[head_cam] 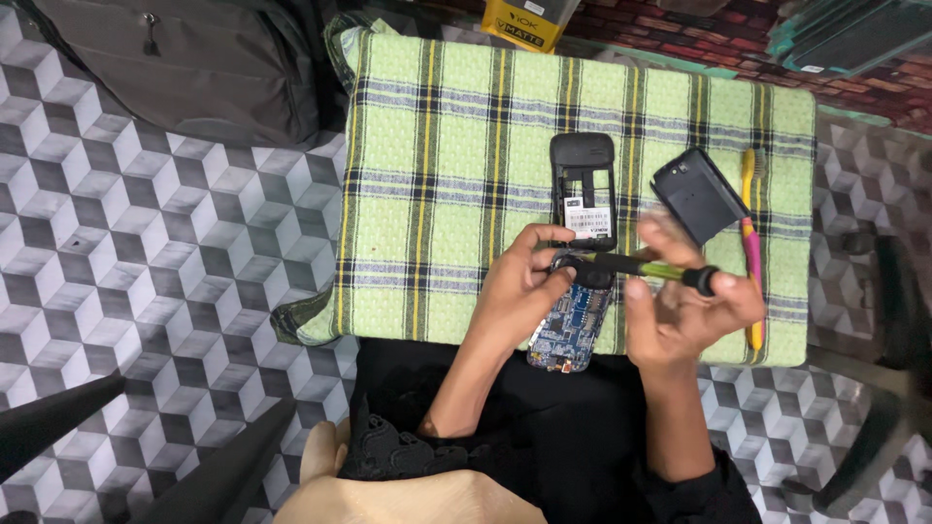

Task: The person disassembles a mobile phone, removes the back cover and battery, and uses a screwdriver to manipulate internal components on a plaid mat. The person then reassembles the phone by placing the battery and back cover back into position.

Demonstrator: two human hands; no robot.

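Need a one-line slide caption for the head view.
Left hand steadies a blue circuit board while right hand applies a screwdriver, over a green plaid cloth.

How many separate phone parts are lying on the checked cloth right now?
3. A black phone frame lies mid-cloth; a black back cover lies to its right beside the toothbrush; a blue circuit board sits under the left hand. Smaller parts may be hidden by hands.
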